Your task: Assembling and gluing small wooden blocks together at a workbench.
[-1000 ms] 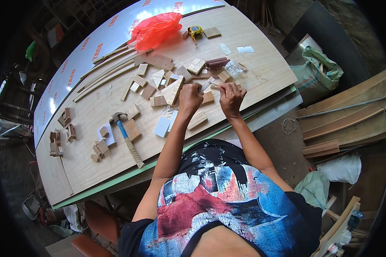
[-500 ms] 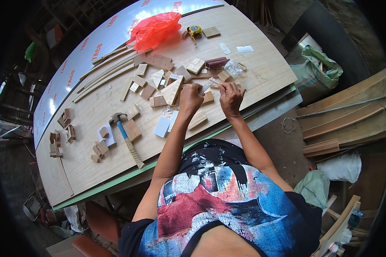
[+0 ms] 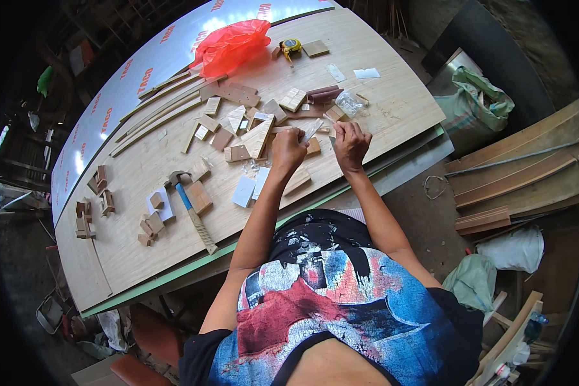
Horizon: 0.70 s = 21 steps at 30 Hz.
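My left hand (image 3: 288, 149) and my right hand (image 3: 350, 144) are raised over the wooden tabletop (image 3: 367, 109), close together, both pinching a small clear plastic bag (image 3: 312, 130) stretched between them. Directly under the hands lie small wooden blocks (image 3: 298, 180) and a triangular wooden piece (image 3: 257, 137). What the bag holds is too small to tell.
A hammer with a blue-and-wood handle (image 3: 191, 212) lies left of my arms. A red plastic bag (image 3: 231, 44) and a yellow tape measure (image 3: 291, 45) sit at the far side. Long wood strips (image 3: 164, 106), white cards (image 3: 244, 191) and several more blocks (image 3: 93, 206) are scattered about. Stacked planks (image 3: 521, 174) lie right.
Both hands have stayed at the same spot; the fingers have shifted slightly on the small clear bag. Nothing else on the table has moved.
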Available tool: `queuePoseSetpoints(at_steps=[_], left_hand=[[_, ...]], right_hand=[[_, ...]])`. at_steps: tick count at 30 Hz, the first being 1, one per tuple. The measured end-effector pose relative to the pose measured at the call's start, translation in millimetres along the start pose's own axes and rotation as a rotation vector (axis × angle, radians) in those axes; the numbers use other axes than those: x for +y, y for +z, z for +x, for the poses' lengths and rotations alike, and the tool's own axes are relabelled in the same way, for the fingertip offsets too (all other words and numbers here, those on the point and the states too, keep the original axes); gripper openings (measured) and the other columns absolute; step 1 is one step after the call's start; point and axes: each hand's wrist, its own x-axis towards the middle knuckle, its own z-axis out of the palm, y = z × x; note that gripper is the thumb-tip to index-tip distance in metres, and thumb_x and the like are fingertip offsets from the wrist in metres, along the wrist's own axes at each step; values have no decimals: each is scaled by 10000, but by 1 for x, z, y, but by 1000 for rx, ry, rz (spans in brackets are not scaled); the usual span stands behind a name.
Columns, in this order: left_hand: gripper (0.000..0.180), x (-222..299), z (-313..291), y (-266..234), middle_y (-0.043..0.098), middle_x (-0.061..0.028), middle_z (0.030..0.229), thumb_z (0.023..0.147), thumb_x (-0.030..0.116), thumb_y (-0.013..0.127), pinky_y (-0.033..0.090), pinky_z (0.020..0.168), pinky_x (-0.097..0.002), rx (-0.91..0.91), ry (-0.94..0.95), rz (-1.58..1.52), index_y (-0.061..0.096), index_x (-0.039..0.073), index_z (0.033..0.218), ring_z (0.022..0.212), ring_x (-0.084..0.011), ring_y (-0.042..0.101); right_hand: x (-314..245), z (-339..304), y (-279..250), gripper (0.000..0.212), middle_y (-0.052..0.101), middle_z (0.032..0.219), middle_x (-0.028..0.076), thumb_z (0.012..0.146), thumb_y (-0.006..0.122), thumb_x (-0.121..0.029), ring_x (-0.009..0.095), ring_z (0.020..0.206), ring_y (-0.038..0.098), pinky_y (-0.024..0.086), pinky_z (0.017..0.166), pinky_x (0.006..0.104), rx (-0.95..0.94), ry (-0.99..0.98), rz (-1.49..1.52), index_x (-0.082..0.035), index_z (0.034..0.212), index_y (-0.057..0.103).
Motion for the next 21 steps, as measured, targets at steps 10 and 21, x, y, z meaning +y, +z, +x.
queuePoseSetpoints(at_steps=[10, 21], left_hand=[[201, -1, -1, 5, 586, -201, 746, 612, 97, 668, 452, 639, -377, 72, 22, -78, 626, 6, 786, 705, -326, 584], [192, -11, 2, 4, 589, -193, 755, 621, 98, 653, 445, 665, -378, 49, -20, -52, 625, 8, 788, 722, -325, 580]], right_hand=[[-13, -5, -4, 108, 592, 737, -6, 779, 544, -210, 186, 625, 532, 303, 578, 316, -29, -64, 153, -119, 728, 572], [-9, 0, -8, 126, 566, 702, 38, 793, 538, -209, 235, 650, 531, 340, 599, 342, -14, 8, 160, -93, 749, 559]])
